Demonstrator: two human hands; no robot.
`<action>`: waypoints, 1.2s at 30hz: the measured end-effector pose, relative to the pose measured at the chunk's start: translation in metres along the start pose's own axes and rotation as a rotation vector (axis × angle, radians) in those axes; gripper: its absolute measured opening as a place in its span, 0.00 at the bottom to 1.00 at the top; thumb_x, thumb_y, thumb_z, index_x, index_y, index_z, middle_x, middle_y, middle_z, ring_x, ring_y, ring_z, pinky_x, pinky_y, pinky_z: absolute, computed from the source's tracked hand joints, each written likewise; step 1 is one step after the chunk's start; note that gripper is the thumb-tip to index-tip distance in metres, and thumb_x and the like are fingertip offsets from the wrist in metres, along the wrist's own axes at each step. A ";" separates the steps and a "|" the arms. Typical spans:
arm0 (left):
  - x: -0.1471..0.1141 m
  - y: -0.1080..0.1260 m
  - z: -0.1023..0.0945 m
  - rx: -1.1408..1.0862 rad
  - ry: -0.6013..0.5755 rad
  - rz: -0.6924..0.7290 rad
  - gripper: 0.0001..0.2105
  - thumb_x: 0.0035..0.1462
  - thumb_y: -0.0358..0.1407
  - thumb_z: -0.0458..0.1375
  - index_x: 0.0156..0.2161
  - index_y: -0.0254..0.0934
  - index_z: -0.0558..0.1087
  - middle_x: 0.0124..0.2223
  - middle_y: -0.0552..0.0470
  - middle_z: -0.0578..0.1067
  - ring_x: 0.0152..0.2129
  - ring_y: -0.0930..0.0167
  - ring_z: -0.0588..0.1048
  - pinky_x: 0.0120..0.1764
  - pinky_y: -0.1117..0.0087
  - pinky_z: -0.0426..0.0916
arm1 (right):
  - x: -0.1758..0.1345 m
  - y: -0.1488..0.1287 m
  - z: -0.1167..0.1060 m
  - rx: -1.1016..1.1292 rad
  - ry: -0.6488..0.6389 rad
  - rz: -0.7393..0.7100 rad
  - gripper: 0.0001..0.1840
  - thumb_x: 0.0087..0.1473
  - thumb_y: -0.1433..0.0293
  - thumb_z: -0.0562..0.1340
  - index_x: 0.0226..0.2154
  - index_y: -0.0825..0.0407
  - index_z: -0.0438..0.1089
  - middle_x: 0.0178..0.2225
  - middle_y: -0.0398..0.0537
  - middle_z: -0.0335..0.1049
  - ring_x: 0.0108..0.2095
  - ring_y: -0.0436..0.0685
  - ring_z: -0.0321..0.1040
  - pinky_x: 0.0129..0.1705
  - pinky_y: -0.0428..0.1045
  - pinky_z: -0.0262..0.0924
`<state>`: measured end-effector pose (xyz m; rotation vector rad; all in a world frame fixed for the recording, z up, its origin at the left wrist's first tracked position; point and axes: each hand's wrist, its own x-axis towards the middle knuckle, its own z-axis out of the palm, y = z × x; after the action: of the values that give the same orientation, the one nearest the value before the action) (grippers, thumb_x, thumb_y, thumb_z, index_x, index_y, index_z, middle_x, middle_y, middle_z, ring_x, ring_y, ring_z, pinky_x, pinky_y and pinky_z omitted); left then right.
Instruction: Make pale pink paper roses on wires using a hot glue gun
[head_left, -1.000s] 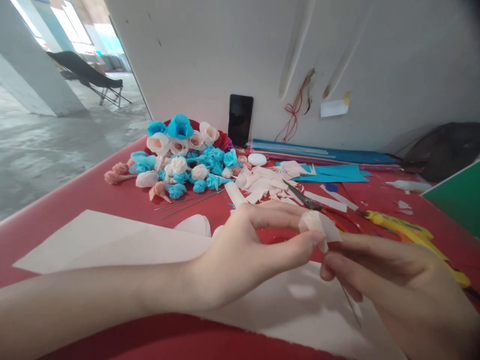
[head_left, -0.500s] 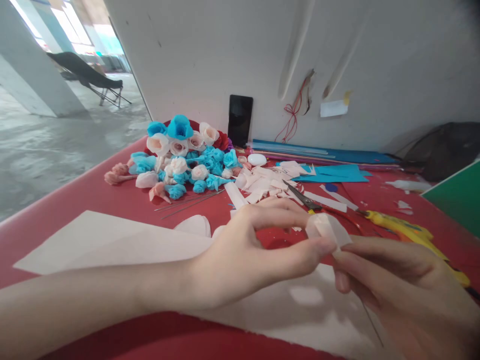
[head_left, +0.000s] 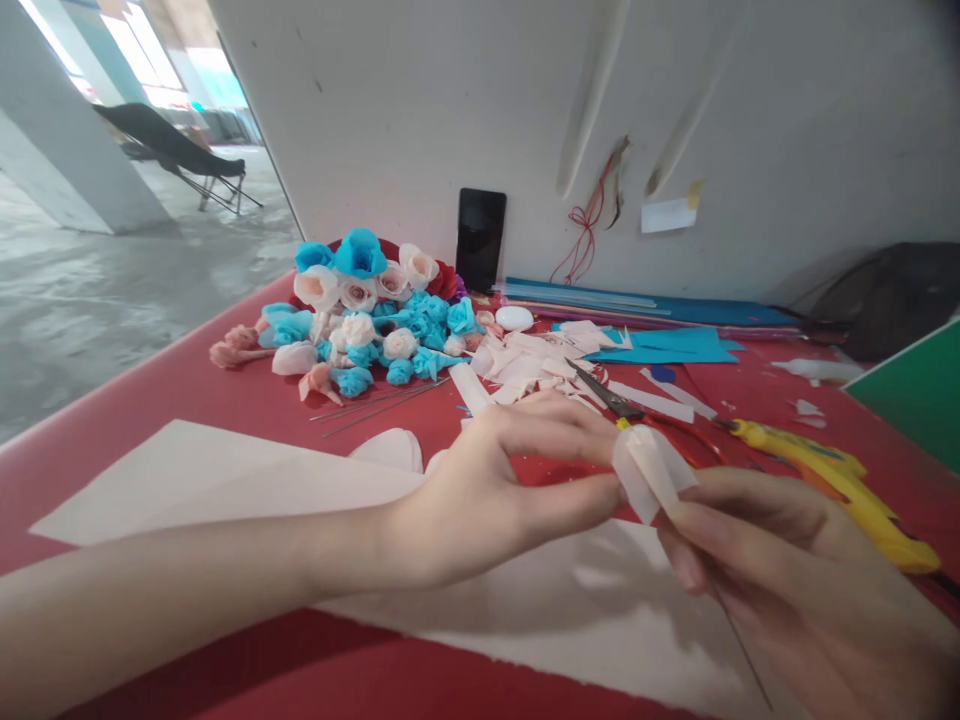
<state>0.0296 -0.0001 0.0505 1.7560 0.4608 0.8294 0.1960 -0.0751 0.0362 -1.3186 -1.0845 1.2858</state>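
My right hand (head_left: 795,570) pinches the base of a small pale pink paper flower (head_left: 645,470), whose petals wrap around a rolled centre. A thin wire stem (head_left: 742,645) runs down from its base beneath my right fingers. From the left, my left hand (head_left: 517,480) reaches across with thumb and index finger at the flower's left petal edge; their tips are partly hidden behind the paper. Under both hands lies a large pale paper sheet (head_left: 540,610). Cut petal pieces (head_left: 390,450) rest just beyond my left wrist.
Finished blue, white and pink paper flowers (head_left: 375,320) are heaped at the back left. Pale paper scraps (head_left: 532,360), scissors (head_left: 611,395) and a yellow glue gun (head_left: 832,480) lie beyond my hands. A phone (head_left: 481,240) leans on the white wall. Blue paper (head_left: 660,346) lies behind.
My left thumb has drawn back left from the front of the petal to its edge. More of the flower's rolled centre shows. My right hand still pinches the base.
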 end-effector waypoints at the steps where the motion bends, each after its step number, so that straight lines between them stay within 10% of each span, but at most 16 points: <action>1: -0.001 0.000 0.000 -0.008 -0.006 -0.003 0.06 0.51 0.28 0.57 0.30 0.30 0.77 0.32 0.47 0.75 0.29 0.72 0.71 0.33 0.73 0.66 | 0.000 0.000 -0.001 -0.006 -0.003 0.002 0.07 0.40 0.60 0.67 0.18 0.43 0.74 0.12 0.43 0.63 0.12 0.47 0.54 0.11 0.39 0.51; 28: -0.004 -0.005 0.004 -0.205 -0.087 -0.095 0.08 0.54 0.31 0.56 0.29 0.33 0.77 0.30 0.51 0.74 0.33 0.72 0.69 0.39 0.71 0.66 | 0.001 0.010 -0.003 0.037 -0.022 0.031 0.05 0.39 0.60 0.69 0.21 0.42 0.74 0.18 0.43 0.67 0.14 0.45 0.55 0.15 0.38 0.53; 36: -0.005 -0.007 0.006 -0.214 -0.022 -0.063 0.06 0.52 0.28 0.58 0.29 0.33 0.78 0.32 0.52 0.73 0.31 0.75 0.70 0.36 0.75 0.67 | -0.008 -0.011 0.022 0.010 0.338 0.133 0.06 0.26 0.64 0.69 0.14 0.46 0.72 0.13 0.41 0.63 0.14 0.43 0.52 0.15 0.37 0.49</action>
<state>0.0312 -0.0048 0.0414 1.5440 0.3954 0.7836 0.1737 -0.0803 0.0487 -1.5548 -0.7637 1.1090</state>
